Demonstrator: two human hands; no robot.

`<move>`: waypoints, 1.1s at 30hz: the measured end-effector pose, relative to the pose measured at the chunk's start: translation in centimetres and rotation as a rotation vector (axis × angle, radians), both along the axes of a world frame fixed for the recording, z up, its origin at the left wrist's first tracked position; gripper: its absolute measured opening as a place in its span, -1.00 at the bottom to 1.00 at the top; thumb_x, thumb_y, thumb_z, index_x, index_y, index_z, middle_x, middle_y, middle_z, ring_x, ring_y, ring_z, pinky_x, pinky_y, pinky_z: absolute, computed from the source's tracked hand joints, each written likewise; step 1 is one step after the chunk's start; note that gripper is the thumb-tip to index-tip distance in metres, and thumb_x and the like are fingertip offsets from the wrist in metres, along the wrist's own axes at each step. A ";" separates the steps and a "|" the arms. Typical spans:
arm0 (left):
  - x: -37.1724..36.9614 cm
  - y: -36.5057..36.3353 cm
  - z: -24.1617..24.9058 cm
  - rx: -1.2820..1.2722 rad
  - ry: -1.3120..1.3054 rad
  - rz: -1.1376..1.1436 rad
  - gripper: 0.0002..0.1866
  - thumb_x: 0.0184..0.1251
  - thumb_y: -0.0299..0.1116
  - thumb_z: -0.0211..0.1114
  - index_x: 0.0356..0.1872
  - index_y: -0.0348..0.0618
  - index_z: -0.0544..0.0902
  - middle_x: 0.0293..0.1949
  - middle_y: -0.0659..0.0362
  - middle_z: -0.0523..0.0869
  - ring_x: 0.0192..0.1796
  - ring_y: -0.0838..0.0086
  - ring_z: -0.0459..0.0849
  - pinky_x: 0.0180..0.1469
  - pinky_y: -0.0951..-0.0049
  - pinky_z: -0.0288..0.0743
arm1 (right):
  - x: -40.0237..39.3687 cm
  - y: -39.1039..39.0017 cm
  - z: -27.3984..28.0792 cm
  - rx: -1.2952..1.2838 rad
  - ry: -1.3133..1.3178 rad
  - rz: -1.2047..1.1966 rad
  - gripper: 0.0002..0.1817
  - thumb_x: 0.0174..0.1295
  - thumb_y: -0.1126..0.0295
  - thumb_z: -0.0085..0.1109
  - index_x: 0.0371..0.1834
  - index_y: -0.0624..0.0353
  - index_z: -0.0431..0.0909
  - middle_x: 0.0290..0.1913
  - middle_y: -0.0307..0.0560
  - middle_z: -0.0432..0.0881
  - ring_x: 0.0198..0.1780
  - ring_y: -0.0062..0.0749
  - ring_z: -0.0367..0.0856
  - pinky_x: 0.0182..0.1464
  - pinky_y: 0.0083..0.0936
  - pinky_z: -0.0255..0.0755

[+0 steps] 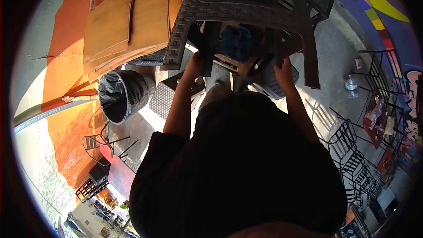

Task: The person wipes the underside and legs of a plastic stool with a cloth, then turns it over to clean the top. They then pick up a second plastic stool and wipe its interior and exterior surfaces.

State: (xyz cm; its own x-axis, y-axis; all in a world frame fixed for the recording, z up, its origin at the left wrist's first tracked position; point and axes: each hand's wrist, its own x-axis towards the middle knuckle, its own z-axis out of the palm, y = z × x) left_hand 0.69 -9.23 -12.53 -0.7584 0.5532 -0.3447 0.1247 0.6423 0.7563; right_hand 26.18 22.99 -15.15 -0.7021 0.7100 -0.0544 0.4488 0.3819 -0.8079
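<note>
Outdoors on a grey concrete floor [328, 48], sunlit in patches, the view looks straight down past a dark shirt to two bare arms reaching forward. Orange wall [66, 75] runs along the left side, with tan wooden boards [128, 22] leaning against it, and a painted mural in blue, yellow and pink colours the far right edge. A round bin lined with a black bag [119, 94] stands just left of the arms, beside a woven grey seat [165, 99]. Black metal wire chairs [352, 150] crowd the right side, and a clear plastic bottle [351, 83] sits on the concrete near them. A dark brown wicker-pattern plastic table [246, 11] is directly ahead of the person, its frame and legs spreading toward the camera. The left hand [194, 64] grips it near the leg on the left side, fingers curled out of sight behind the frame, and the right hand [283, 71] is closed on the frame near the right leg. The hands are well apart, one on each side, both clamped on the table. Between them, under the tabletop, a blue tufted object [237, 43] shows, too blurred to identify.
</note>
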 end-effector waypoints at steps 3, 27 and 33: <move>0.5 0.1 -0.4 0.000 -0.020 0.019 -0.47 0.48 -0.31 0.07 0.39 -0.36 0.36 0.16 -0.37 0.65 0.29 -0.20 0.59 0.30 0.07 0.49 | -1.2 -4.8 4.0 0.301 0.292 -0.417 -0.53 0.22 0.51 0.28 0.21 0.20 0.44 0.05 0.13 0.55 0.17 0.11 0.51 0.22 -0.13 0.35; 5.5 -3.3 -0.8 0.081 -0.064 -0.008 -0.48 0.52 -0.29 0.14 0.40 -0.29 0.35 0.23 -0.28 0.59 0.32 -0.18 0.54 0.32 -0.01 0.42 | -19.8 -2.7 4.9 0.012 0.835 -0.337 -0.54 0.54 0.07 0.10 0.30 0.14 0.45 0.26 -0.11 0.55 0.15 -0.08 0.59 0.25 -0.09 0.43; 5.9 -3.3 -0.9 0.072 -0.116 -0.004 -0.45 0.54 -0.35 0.13 0.46 -0.28 0.25 0.26 -0.30 0.57 0.33 -0.20 0.54 0.32 0.01 0.43 | -28.4 0.4 1.0 0.697 0.113 -0.101 -0.65 0.47 0.24 0.15 0.20 0.16 0.56 0.30 -0.03 0.55 0.19 0.11 0.53 0.28 0.04 0.39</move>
State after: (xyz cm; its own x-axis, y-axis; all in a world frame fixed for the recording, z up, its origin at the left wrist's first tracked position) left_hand 6.60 -12.53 -13.48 -0.7137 0.5823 -0.3893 0.0359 0.5855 0.8099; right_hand -2.21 23.40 -14.14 -0.6054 0.6149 0.5053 0.4374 0.7875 -0.4343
